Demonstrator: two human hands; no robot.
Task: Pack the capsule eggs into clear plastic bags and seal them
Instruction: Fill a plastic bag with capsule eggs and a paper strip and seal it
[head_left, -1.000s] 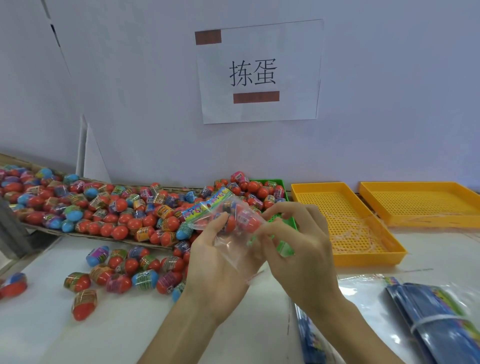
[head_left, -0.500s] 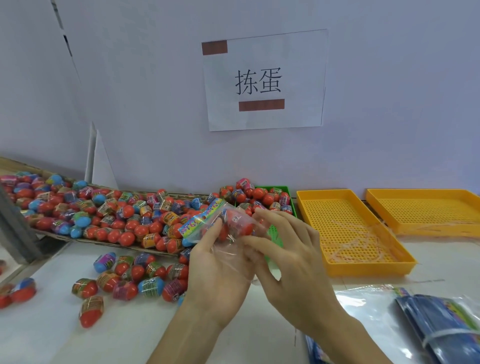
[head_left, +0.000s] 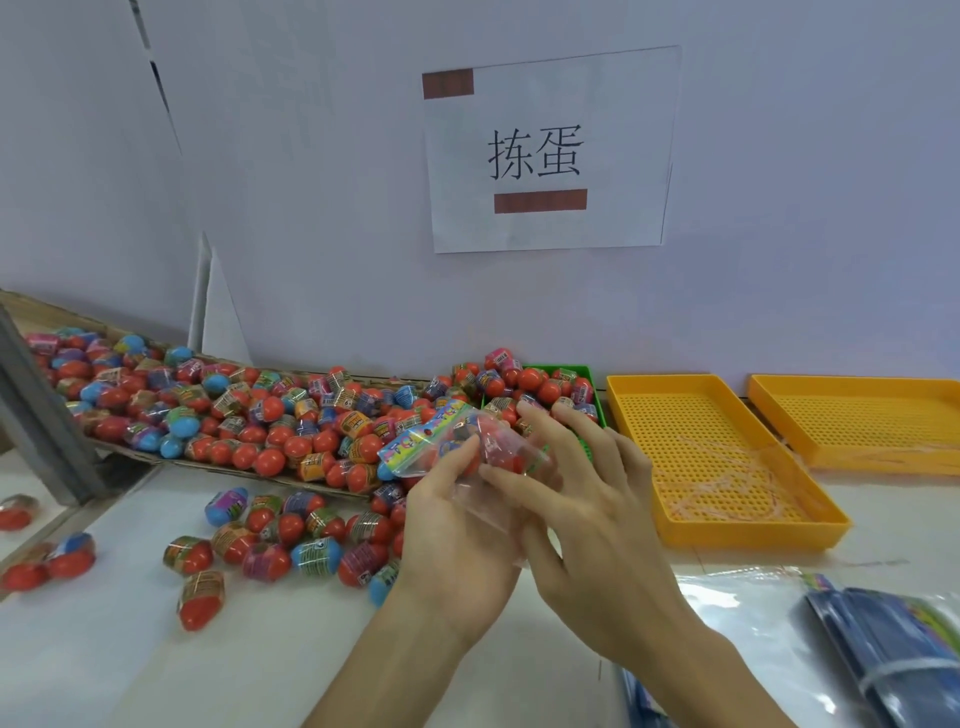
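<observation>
Both hands hold a clear plastic bag with a colourful printed top strip, raised above the white table. Red capsule eggs show inside it. My left hand grips the bag from below and the left, thumb up against it. My right hand pinches the bag's right side with thumb and fingers, the other fingers spread. A big pile of capsule eggs, red with blue or patterned halves, lies on a cardboard sheet at the left. Several loose eggs lie on the table in front of it.
A green tray holding eggs stands behind my hands. Two orange perforated trays sit to the right. A bundle of unused bags in clear wrapping lies at the lower right. A paper sign hangs on the wall.
The bag and both hands have stayed in about the same place. My right hand's fingers have spread a little and shifted on the bag. The view has tilted slightly downward.
</observation>
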